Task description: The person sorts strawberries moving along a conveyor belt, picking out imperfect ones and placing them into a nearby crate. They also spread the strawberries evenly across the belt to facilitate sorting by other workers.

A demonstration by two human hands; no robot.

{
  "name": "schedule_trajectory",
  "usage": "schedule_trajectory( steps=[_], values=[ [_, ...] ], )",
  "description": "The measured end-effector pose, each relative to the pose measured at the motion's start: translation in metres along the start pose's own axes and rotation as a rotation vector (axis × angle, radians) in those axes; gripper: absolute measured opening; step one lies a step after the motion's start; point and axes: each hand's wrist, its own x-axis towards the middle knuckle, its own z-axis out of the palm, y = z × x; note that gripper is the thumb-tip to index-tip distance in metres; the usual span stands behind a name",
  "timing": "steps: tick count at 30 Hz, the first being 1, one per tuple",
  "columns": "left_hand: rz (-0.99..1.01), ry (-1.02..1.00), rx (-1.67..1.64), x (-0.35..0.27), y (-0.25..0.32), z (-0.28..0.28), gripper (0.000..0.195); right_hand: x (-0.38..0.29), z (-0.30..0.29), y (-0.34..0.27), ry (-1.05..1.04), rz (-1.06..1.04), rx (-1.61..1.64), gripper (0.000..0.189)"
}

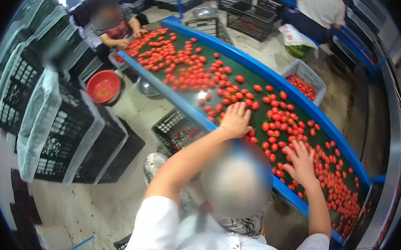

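Many small red cherry tomatoes [280, 119], some with green stems, lie spread over a green conveyor belt [261, 115] between blue metal side rails [311, 108]. Over the near half of the belt, my left hand [236, 119] rests palm down among tomatoes, its fingers spread. Farther right, my right hand [300, 161] is also palm down with fingers apart, touching or just above tomatoes beside a denser group of them. Whether anything lies under either palm is hidden. A blurred round patch covers part of the view below my hands.
Left stand stacked black crates [72, 134] with pale liners and a red basin [103, 86]. A black crate [176, 130] sits under the near rail; a lined crate of tomatoes [303, 81] stands beyond. One person [117, 29] works at the belt's far end, another [319, 5] sits upper right.
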Motion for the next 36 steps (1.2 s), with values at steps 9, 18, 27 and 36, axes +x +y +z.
schedule_trajectory(
  steps=[9,18,27,36],
  values=[
    [0.134,-0.117,-0.23,-0.034,0.026,-0.016,0.044,-0.073,0.003,0.037,-0.171,0.216,0.027,0.062],
    [0.229,-0.099,-0.23,-0.03,0.054,0.0,0.043,-0.109,0.008,0.027,0.07,0.153,0.102,0.045],
    [0.364,-0.053,-0.268,-0.023,0.088,0.002,0.053,-0.081,0.002,0.032,0.16,0.076,0.107,0.053],
    [-0.019,0.095,-0.136,-0.024,0.093,0.016,0.05,0.003,0.006,0.069,0.432,0.076,0.069,0.026]
  ],
)
